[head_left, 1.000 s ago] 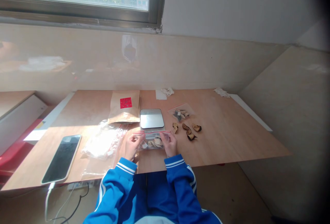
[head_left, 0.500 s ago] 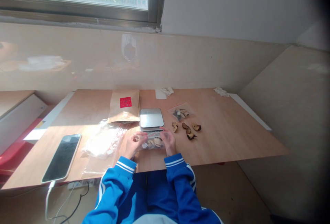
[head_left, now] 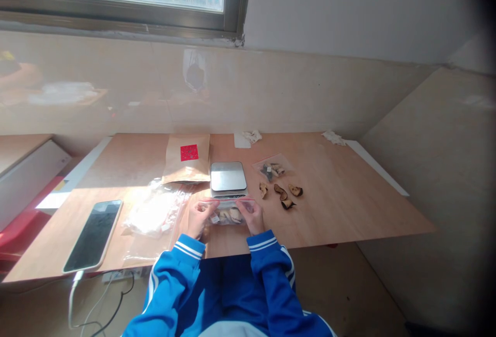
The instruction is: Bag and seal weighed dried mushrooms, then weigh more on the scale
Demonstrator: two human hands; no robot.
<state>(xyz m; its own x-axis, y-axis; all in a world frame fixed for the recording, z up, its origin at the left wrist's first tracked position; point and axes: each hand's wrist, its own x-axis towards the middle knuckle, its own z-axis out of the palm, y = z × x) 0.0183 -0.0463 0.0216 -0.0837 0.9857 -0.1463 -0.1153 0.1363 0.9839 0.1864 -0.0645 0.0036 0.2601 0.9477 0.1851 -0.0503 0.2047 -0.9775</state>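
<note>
Between my two hands is a clear zip bag (head_left: pixel 228 216) with a red zip strip along its top and pale dried slices plus a small white packet inside. My left hand (head_left: pixel 199 217) pinches the bag's upper left corner. At the upper right, my right hand (head_left: pixel 252 214) pinches the same strip. Just beyond the bag stands a kitchen scale (head_left: pixel 228 177) with a bare silver plate. Several loose dark-edged dried slices (head_left: pixel 287 204) lie to the right of the scale. Behind them rests another filled zip bag (head_left: pixel 272 168).
A brown paper pouch (head_left: pixel 186 169) with a red label stands left of the scale. Clear plastic bags (head_left: pixel 155 213) glare in sunlight at my left, beside a phone (head_left: pixel 93 234) on a charging cable. Crumpled white scraps (head_left: pixel 252 136) lie along the table's back edge.
My fingers have shifted along the zip strip, and the strip now looks straight and stretched between both hands. The bag's contents have moved slightly left. The other things stay put.
</note>
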